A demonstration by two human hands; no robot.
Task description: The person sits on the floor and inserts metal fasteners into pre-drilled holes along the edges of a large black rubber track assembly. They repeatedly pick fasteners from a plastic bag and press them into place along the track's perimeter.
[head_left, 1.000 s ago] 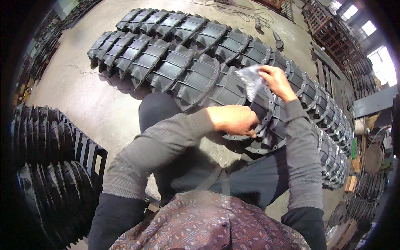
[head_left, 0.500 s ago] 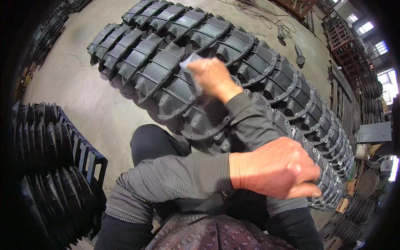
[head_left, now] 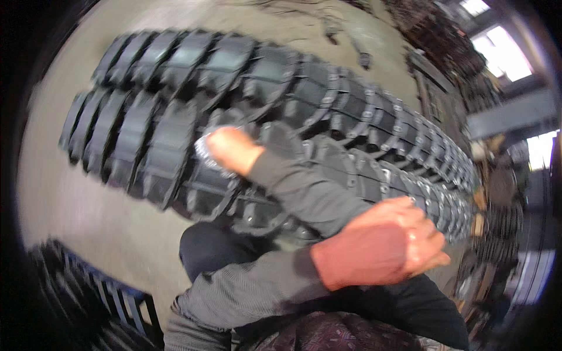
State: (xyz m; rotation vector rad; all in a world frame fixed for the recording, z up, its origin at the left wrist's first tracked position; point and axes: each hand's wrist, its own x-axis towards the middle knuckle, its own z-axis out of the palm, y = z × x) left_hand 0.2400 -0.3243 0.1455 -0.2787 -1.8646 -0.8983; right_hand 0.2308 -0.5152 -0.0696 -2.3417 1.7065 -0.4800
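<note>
Clear plastic bag, contents blurred; likely light, limp and slippery, best held by a bunched edge; located above the nearer row of dark ribbed segments, gripped in the right hand; left hand curled, whether holding anything cannot be told.

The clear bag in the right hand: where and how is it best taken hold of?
Probably pinch the clear bag at its exposed lower-left part, coming from the picture's left: the right hand covers its upper right, leaving that edge free. Blur hides finer detail.
</note>
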